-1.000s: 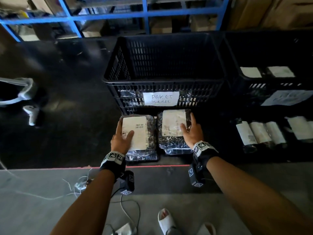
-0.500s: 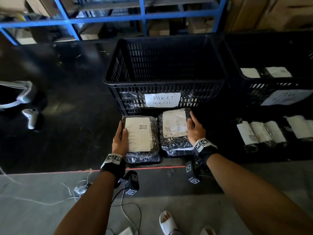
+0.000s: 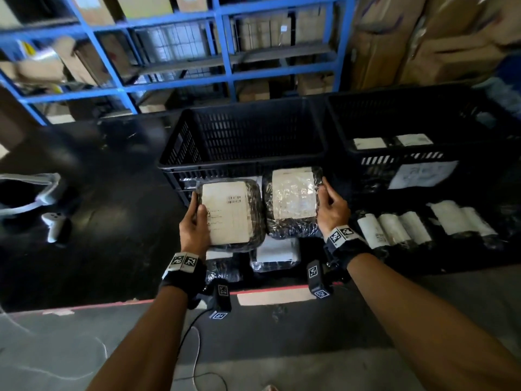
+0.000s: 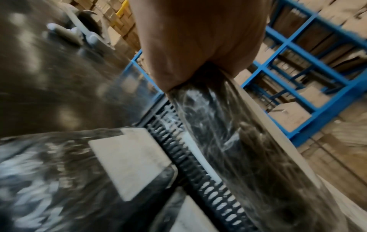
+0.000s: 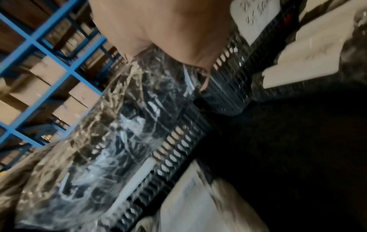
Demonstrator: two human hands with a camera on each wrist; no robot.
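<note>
The left hand gripped the left parcel by its 9 o'clock edge, thumb lying on the paper label. The right hand clasped the right parcel at its 3 o'clock edge. Both plastic-wrapped parcels were held just beside each other, with the black crate at their 12 o'clock. More wrapped packets lay on the floor at their 6 o'clock, and rolled packets at 3 o'clock.
</note>
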